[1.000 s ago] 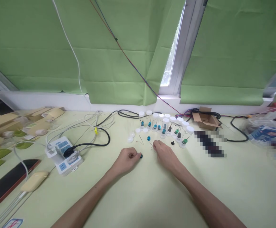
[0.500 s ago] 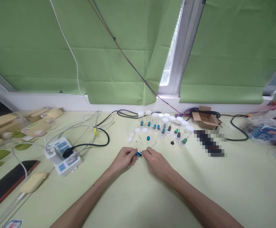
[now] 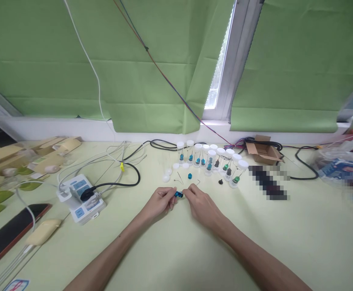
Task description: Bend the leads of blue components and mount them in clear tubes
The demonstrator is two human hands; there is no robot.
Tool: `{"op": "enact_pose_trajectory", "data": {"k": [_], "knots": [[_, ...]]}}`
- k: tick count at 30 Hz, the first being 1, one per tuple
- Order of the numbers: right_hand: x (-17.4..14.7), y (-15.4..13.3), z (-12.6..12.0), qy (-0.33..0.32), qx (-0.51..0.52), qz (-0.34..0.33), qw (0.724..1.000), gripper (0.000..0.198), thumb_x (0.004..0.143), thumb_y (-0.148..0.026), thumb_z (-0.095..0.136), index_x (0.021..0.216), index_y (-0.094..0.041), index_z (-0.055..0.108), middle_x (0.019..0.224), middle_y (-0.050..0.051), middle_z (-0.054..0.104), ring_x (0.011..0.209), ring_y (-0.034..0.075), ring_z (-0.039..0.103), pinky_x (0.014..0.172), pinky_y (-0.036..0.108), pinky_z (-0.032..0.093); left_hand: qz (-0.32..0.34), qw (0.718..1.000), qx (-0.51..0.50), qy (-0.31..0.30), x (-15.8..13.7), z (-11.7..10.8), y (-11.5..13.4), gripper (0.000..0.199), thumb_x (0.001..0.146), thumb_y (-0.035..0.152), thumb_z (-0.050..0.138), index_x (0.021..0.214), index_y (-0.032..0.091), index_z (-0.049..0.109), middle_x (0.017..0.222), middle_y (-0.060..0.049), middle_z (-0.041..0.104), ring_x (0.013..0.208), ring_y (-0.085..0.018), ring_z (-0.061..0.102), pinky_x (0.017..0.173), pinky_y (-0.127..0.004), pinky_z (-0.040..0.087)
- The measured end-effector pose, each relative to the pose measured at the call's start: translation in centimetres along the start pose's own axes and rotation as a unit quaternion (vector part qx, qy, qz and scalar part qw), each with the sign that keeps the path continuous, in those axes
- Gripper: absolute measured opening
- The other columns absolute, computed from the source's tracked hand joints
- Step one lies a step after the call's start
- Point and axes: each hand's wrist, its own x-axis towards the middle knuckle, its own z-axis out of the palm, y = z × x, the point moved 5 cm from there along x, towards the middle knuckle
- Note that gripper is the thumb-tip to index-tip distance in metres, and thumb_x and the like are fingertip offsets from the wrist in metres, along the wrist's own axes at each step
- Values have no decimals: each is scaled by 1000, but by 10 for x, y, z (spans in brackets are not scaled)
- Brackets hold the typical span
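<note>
My left hand [image 3: 161,202] pinches a small shiny blue metal part [image 3: 178,194] between thumb and fingers. Close against its right end, my right hand [image 3: 202,204] has its fingertips pressed together; whatever is between them is hidden. Beyond the hands lie a round blue piece [image 3: 190,176], a small black piece [image 3: 220,182] and thin bent metal rods [image 3: 180,178]. Several clear vials with white caps [image 3: 242,164] stand in a cluster behind, holding blue, green and dark parts on thin stems.
To the left are a white power strip [image 3: 81,200] with plugs, a phone [image 3: 15,234] and a cream-coloured block [image 3: 44,232] with white cables. Loose white caps [image 3: 166,178] lie left of the vials. An open cardboard box [image 3: 263,154] and black cables are at the back right.
The blue part has turned slightly between my fingers, and more of it shows. My right hand has shifted a little up and right. Everything on the table stays put.
</note>
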Motion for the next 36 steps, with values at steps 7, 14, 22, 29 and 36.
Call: {"op": "enact_pose_trajectory", "data": {"k": [7,14,22,29,36], "knots": [[1,3,-8,54,27,-9,998,43,81,7,32,110,-17,53,94,7,48,73,15,50,58,22,40,74,994,77,15,-8,0,17,46,92,50,40,60,18,50,53,2,45,50,-11,41,51,-25,34],[-1,1,-13,106,66,-23,992,34,88,1,32,108,-18,52,94,8,48,78,16,52,61,23,43,182,970,158,29,-15,0,31,43,96,40,34,60,19,42,60,1,45,58,-12,40,56,-26,34],[-3,-2,-19,164,104,-54,980,32,89,0,32,106,-19,51,92,7,49,78,16,53,62,25,47,273,932,236,39,-22,1,32,39,97,34,29,64,19,44,66,-2,46,62,-14,41,61,-29,34],[-5,-3,-21,182,108,-70,975,33,89,0,33,108,-19,51,91,8,50,79,17,53,64,26,48,335,903,264,44,-28,0,35,32,96,25,32,68,19,46,73,-5,50,66,-15,46,60,-29,35],[-5,-1,-18,168,117,-60,977,33,91,-1,32,111,-20,51,94,9,51,83,17,55,67,27,49,298,922,237,68,-26,2,36,37,97,30,33,64,19,46,68,-3,48,63,-14,44,60,-29,36]]}}
